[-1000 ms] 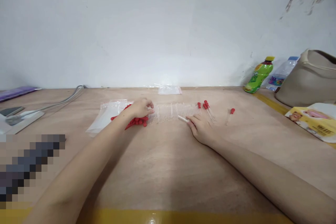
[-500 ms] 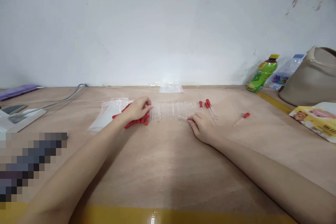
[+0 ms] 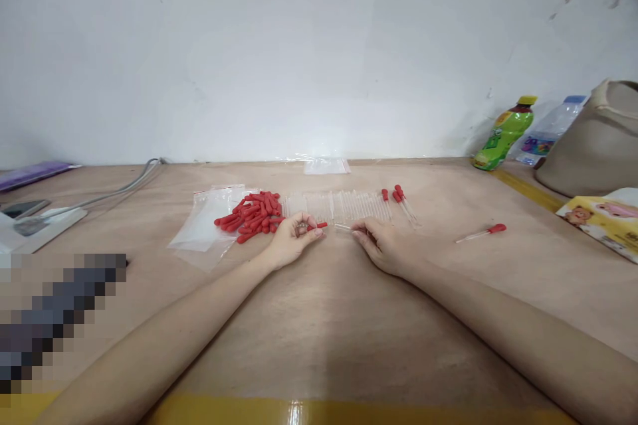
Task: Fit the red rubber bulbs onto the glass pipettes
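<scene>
The left hand (image 3: pixel 292 242) is curled up. Its thumb and finger pinch one small red rubber cap (image 3: pixel 320 226). The right hand (image 3: pixel 383 247) is just to the right of it. Its fingertips pinch the end of one thin clear plastic tube (image 3: pixel 343 228). The cap and the tube point at each other in the middle of the light brown wooden table (image 3: pixel 319 332). They are very near, but I cannot tell if they touch.

Only a little bit looks done. A few clear tubes with red caps on (image 3: pixel 399 198) lie at the right end of the row. One more capped tube (image 3: pixel 481 234) lies alone, further right and well apart from the rest.

A lot looks left. A long row of bare clear tubes (image 3: pixel 339 204) lies just behind the hands, and none of them has a cap. A big pile of loose red caps (image 3: pixel 252 214) sits to the left of the row, next to a flat clear plastic zip bag (image 3: pixel 202 229).

Far off on the right stand a green drink bottle with a yellow lid (image 3: pixel 503 134) and a beige cloth bag (image 3: pixel 593 146). A grey cable (image 3: pixel 114 194) runs along the far left.
</scene>
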`<move>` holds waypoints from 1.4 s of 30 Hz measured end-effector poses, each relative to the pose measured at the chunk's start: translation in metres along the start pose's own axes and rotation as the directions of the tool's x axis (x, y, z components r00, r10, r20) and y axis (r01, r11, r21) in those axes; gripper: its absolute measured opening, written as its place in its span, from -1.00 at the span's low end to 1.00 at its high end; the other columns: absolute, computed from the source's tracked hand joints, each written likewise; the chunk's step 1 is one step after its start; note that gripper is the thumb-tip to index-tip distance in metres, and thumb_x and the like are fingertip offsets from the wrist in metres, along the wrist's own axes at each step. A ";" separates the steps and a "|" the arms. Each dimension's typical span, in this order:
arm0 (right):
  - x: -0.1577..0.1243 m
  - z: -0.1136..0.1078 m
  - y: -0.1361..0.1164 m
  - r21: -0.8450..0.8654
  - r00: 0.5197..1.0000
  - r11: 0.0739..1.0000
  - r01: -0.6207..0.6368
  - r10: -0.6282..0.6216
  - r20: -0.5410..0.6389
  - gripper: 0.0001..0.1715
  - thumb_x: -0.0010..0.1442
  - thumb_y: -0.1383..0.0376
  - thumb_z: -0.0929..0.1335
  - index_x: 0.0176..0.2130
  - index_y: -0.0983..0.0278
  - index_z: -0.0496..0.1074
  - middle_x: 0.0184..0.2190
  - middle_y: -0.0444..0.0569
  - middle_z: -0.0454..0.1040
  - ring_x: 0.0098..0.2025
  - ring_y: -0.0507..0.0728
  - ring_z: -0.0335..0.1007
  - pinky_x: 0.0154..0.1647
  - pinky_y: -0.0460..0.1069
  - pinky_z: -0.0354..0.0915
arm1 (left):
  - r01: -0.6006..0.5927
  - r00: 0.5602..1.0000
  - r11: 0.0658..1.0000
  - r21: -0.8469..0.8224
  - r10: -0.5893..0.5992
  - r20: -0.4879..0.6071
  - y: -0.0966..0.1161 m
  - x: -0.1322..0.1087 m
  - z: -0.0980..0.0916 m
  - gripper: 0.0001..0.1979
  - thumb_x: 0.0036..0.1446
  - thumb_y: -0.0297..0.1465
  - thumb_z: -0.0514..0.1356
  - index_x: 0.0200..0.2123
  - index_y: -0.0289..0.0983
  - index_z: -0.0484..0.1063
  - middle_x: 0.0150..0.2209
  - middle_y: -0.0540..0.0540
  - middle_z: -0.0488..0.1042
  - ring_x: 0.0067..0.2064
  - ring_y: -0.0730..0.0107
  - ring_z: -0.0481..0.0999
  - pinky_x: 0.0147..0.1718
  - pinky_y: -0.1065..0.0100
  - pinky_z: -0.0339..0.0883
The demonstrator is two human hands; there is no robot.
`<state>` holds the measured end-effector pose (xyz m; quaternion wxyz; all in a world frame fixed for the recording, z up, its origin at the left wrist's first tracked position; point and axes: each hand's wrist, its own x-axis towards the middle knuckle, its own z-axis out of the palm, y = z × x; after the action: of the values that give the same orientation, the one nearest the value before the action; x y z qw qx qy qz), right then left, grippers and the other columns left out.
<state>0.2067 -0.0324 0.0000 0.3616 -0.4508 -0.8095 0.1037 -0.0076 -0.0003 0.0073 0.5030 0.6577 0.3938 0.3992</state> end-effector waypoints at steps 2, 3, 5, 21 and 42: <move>0.001 0.000 -0.002 0.002 1.000 1.000 -0.006 0.006 -0.007 -0.81 0.18 0.30 0.17 -0.28 0.25 0.32 -0.37 -0.05 0.45 -0.33 0.07 0.36 -0.31 -0.03 0.25 | -0.006 1.000 1.000 -0.025 0.006 0.028 -0.002 0.001 0.000 -0.76 -0.06 -0.36 0.23 -0.42 -0.29 0.18 -0.47 -0.01 0.45 -0.27 0.32 0.52 -0.23 0.28 0.32; 0.001 0.000 -0.004 0.002 1.000 1.000 -0.007 0.007 -0.003 -0.81 0.18 0.30 0.17 -0.28 0.25 0.33 -0.38 -0.05 0.45 -0.33 0.07 0.35 -0.31 -0.03 0.24 | -0.010 0.999 0.999 -0.031 0.011 0.040 -0.003 0.001 -0.001 -0.77 -0.05 -0.37 0.23 -0.42 -0.28 0.18 -0.47 0.00 0.45 -0.27 0.32 0.52 -0.22 0.28 0.31; 0.002 0.000 -0.006 0.006 1.000 1.000 -0.007 0.007 0.005 -0.82 0.18 0.31 0.17 -0.28 0.25 0.33 -0.38 -0.05 0.45 -0.35 0.06 0.35 -0.33 -0.04 0.24 | -0.025 0.997 0.999 -0.038 0.028 0.068 -0.005 0.001 -0.001 -0.77 -0.03 -0.38 0.21 -0.42 -0.28 0.16 -0.48 0.00 0.43 -0.26 0.32 0.52 -0.21 0.28 0.31; 0.002 0.005 -0.001 0.126 0.993 0.988 0.084 -0.093 0.068 -0.77 0.21 0.29 0.17 -0.34 0.28 0.35 -0.45 -0.09 0.40 -0.41 0.01 0.29 -0.38 -0.10 0.19 | -0.090 0.987 0.991 0.100 0.075 0.141 -0.003 -0.003 0.004 -0.75 0.02 -0.32 0.17 -0.29 -0.41 0.36 -0.53 -0.03 0.41 -0.51 0.54 0.42 -0.46 0.45 0.34; -0.003 0.008 0.006 -0.001 0.983 0.984 0.178 -0.178 0.046 -0.76 0.18 0.31 0.19 -0.34 0.28 0.42 -0.47 -0.07 0.42 -0.41 0.01 0.31 -0.38 -0.10 0.19 | -0.127 0.983 0.956 0.266 0.086 0.164 0.002 -0.011 0.007 -0.76 0.02 -0.31 0.16 -0.35 -0.40 0.42 -0.57 -0.04 0.42 -0.55 0.52 0.43 -0.53 0.48 0.34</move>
<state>0.2063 -0.0302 -0.0107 0.3499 -0.3751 -0.8548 0.0791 -0.0049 -0.0129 0.0070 0.4127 0.7697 0.3702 0.3164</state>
